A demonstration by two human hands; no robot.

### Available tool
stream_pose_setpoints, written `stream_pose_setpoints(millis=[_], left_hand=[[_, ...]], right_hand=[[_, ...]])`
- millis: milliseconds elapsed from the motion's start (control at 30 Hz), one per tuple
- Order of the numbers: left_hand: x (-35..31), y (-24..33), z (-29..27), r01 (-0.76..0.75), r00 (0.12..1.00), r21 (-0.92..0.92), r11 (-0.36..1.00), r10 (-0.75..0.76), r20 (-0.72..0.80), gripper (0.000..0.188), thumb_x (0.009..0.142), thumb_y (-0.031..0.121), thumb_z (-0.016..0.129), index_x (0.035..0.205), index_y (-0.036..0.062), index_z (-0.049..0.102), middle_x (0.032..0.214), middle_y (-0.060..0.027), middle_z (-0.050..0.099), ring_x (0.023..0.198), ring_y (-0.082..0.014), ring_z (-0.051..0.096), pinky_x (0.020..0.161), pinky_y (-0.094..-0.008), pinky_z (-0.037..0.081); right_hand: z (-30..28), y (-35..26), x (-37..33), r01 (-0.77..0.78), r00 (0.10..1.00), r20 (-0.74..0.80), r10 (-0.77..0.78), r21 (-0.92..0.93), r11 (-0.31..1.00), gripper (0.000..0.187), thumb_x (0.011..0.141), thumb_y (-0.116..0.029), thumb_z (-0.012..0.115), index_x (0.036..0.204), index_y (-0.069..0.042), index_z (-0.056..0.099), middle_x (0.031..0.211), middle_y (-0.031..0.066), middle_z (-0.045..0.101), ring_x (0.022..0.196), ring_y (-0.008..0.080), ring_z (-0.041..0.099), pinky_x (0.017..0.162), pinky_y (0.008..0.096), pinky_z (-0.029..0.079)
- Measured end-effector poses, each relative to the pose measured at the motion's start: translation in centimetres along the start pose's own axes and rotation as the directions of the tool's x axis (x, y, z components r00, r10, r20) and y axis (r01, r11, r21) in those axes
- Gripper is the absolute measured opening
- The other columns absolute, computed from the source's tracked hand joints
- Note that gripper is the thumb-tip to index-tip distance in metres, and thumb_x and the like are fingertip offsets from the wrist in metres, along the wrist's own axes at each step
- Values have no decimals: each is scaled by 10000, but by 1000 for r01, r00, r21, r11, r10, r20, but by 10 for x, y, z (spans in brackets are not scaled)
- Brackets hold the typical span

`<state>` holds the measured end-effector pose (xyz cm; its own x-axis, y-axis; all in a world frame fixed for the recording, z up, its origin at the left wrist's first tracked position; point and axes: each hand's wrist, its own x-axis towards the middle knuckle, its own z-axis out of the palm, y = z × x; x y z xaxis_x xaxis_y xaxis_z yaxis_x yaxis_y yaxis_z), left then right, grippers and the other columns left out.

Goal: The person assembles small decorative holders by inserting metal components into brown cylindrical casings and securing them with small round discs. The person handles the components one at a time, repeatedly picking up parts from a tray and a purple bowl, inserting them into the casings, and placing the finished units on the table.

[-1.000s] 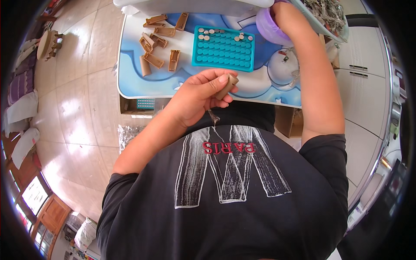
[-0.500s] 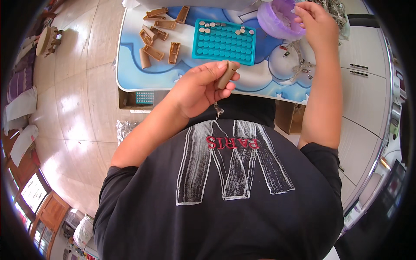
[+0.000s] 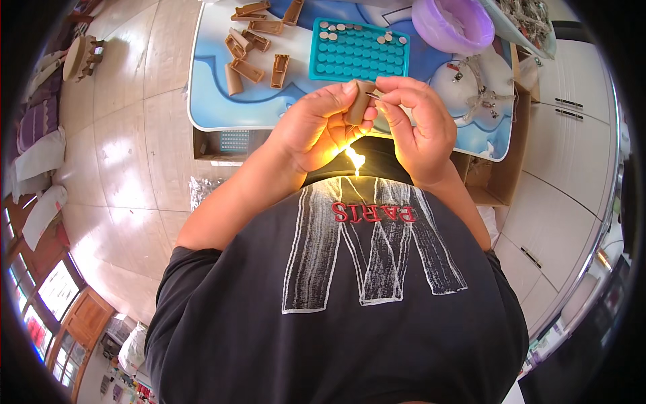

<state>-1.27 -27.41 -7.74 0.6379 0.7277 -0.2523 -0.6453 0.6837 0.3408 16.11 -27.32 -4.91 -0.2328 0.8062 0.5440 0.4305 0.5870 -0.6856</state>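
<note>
My left hand (image 3: 316, 121) grips a brown cork-shaped battery case (image 3: 361, 104) upright between thumb and fingers, just past the table's near edge. A short dark slot shows on the case's right side. My right hand (image 3: 420, 124) is closed in a pinch right at that slot; whatever thin thing is between its fingertips is too small to make out. Below the case, a bunched string of tiny lights (image 3: 355, 159) hangs in front of my shirt and glows bright yellow, lighting up my left palm.
Several brown open battery cases (image 3: 280, 71) lie at the table's left. Behind my hands stands a teal tray (image 3: 360, 57) of round pockets, some holding button cells. A purple bowl (image 3: 451, 30) sits at the far right, near loose light strings (image 3: 481, 101) and a bag of wire bundles (image 3: 525, 20).
My right hand has come from beside the purple bowl to the case in my left hand. The hanging light string, dark before, is now lit.
</note>
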Motion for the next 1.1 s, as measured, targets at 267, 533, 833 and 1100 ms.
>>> stream_pose_setpoints(millis=[267,533,833,1100], left_hand=[[-3,1,14,11,993,-36,999,-15,-115,290,946,241,471,1094,-2,530,930,-48,607,868,-125,590,824,-273,478],[-3,-2,10,7,996,54,999,-3,-86,258,936,245,492,1035,21,573,932,-45,615,864,-133,592,831,-282,471],[-4,-2,12,19,993,40,999,-15,-118,260,946,257,466,1000,28,575,910,-46,606,893,-137,578,864,-300,452],[-4,-4,17,5,994,43,999,0,-111,243,952,233,451,928,33,586,845,1,578,836,-92,588,816,-246,488]], right_hand=[[0,3,1,73,997,-13,-74,-26,997,115,744,28,661,826,1,586,883,141,640,716,242,638,582,291,521],[2,4,0,88,996,6,-88,-75,993,113,734,29,664,826,0,605,884,131,635,718,241,631,594,296,520],[0,1,2,105,994,5,-105,-65,992,127,738,34,665,841,5,596,875,114,603,664,215,620,552,278,515],[6,5,-1,168,985,-8,-170,-104,980,113,741,40,650,813,3,572,857,102,585,623,190,600,511,270,499]])
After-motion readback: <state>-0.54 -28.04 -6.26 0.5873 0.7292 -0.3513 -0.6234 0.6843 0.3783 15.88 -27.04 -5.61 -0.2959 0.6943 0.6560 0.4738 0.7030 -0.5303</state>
